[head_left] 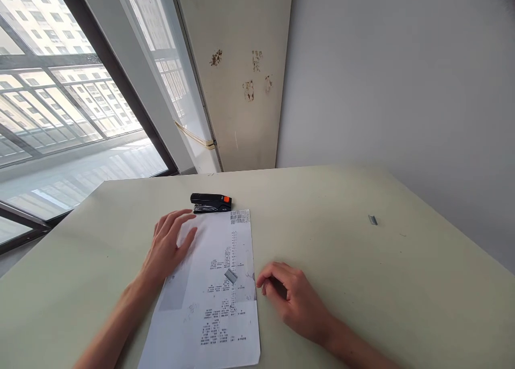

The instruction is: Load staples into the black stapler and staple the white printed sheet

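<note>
Printed sheets of paper (217,315) lie on the table, their text upside down to me. My left hand (167,245) rests over the paper's upper left edge, fingers stretched and apart, holding nothing. Just beyond its fingertips a black stapler (211,203) with an orange button lies on its base at the paper's top edge. A short grey strip of staples (230,275) sits on the print. Beside the paper's right edge my right hand (287,296) rests curled, thumb and index tips close together; nothing shows in it.
The pale table (322,224) has a second small grey staple strip (373,220) at its right. A grey wall (394,79) rises behind. At the back stand a stained cream panel (245,122) and, to the left, a dark-framed window (116,74).
</note>
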`<state>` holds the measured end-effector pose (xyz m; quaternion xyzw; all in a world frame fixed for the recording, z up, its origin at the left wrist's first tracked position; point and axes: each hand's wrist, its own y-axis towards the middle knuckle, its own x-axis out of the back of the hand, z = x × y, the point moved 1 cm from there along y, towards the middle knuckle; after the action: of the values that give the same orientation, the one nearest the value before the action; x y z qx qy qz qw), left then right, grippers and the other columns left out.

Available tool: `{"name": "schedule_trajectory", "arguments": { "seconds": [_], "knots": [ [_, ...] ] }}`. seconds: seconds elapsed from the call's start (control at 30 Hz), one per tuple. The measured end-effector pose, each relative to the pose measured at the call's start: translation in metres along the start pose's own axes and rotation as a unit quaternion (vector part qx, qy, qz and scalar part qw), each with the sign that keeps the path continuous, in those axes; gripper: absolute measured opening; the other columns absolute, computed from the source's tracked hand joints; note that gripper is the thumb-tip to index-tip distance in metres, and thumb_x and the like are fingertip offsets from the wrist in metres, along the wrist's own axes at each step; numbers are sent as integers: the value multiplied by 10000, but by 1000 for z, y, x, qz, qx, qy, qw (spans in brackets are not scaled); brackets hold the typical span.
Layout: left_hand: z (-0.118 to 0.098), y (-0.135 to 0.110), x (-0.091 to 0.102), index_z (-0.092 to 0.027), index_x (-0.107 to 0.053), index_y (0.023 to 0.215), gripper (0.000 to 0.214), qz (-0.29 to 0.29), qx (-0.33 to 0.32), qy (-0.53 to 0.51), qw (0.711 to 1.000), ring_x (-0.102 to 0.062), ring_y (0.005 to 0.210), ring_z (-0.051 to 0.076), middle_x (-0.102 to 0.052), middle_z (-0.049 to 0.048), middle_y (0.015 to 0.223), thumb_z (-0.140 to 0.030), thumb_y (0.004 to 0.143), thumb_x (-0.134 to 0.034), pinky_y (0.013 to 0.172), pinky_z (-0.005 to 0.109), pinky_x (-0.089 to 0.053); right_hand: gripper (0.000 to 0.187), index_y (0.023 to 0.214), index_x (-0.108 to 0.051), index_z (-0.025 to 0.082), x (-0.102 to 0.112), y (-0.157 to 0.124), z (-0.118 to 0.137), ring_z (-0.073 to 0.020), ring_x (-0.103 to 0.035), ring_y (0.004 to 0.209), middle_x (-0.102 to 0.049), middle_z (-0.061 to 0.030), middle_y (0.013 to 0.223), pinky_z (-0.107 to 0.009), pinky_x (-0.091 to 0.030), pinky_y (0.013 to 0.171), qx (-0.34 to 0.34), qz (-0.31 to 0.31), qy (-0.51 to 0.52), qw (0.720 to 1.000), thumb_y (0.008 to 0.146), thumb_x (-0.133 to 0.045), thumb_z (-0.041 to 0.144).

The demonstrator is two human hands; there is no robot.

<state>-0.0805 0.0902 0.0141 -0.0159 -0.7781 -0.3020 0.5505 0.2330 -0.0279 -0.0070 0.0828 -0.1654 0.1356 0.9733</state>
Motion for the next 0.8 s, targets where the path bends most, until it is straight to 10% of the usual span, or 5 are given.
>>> {"name": "schedule_trajectory", "arguments": {
  "seconds": [0.23,0.37,0.57,0.8],
  "knots": [
    [6,49,1,-262,-452,1474,490,-25,-34,53,998,-375,1468,366,-417,147,1621,-490,1043,-499,1174,590,-338,209,915,-680,234,0,0,2,-184,-656,828,-731,-21,875,-275,-451,609,-3,-4,2,1000,965,-510,124],
    [20,76,-3,-265,-566,1390,498,55,-69,55,995,-318,1501,397,-601,131,1475,-585,1013,-500,1196,638,-255,217,917,-687,230,0,1,3,-182,-659,823,-733,-20,876,-278,-464,626,3,-5,5,1000,961,-509,113],
    [31,105,-8,-259,-699,1175,541,151,-66,31,986,-591,1260,367,-747,129,1182,-695,960,-463,1118,563,-400,223,908,-691,225,0,1,1,-175,-654,807,-729,-19,864,-269,-457,617,11,-11,6,1000,956,-510,104],
    [-3,111,-6,-255,-671,1181,462,132,-69,25,989,-680,1105,339,-764,105,1150,-625,1005,-456,1050,538,-448,205,913,-692,216,2,1,3,-152,-668,738,-721,-13,841,-257,-481,619,-12,-15,72,997,995,-508,174]
  ]
}}
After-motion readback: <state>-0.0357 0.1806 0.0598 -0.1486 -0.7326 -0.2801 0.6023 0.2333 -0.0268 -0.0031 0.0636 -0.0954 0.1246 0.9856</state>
